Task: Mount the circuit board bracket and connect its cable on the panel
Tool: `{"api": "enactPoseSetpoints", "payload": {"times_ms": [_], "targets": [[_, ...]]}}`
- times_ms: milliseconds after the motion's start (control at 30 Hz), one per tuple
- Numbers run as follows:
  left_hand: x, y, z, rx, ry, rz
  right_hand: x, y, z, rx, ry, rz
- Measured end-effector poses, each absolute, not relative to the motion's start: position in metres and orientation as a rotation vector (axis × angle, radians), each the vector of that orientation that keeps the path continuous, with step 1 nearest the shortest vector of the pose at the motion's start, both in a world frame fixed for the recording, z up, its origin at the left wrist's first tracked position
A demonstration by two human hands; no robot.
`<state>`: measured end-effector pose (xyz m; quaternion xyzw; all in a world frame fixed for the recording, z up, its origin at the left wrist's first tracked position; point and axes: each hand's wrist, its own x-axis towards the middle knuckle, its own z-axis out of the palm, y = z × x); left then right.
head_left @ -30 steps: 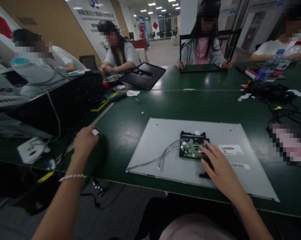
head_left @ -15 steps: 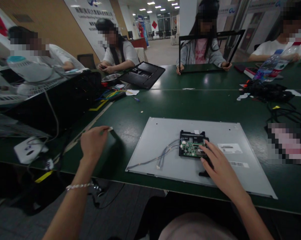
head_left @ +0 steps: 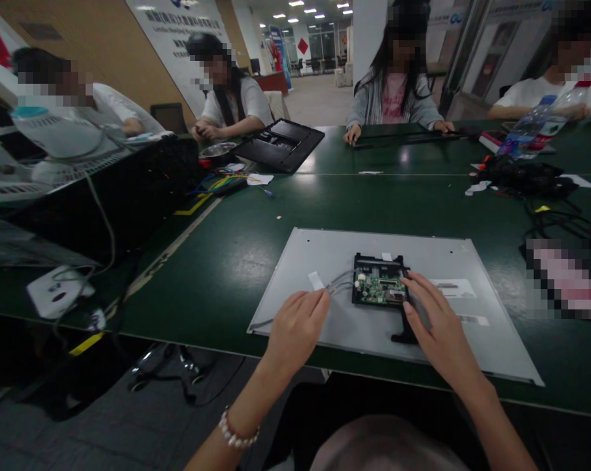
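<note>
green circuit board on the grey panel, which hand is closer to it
Right. The right hand has fingertips at the green circuit board's right edge; the left hand is apart, lower left, by the wires.

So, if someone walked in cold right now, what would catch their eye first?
The big grey panel lying flat on the green table, near the front edge, with a small green board in a black holder at its middle. The left hand holds a white tape strip beside the grey wires; the right hand rests by the board's right side.
</note>
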<state>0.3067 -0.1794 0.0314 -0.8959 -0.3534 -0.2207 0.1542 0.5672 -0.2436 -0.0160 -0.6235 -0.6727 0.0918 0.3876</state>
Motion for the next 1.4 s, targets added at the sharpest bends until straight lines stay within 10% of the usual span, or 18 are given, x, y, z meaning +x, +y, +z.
{"api": "enactPoseSetpoints", "payload": {"times_ms": [1400], "targets": [[0.303, -0.180, -0.001, -2.428, -1.428, -1.110, 0.479, -0.212, -0.003, -1.208, -2.176, -0.019]]}}
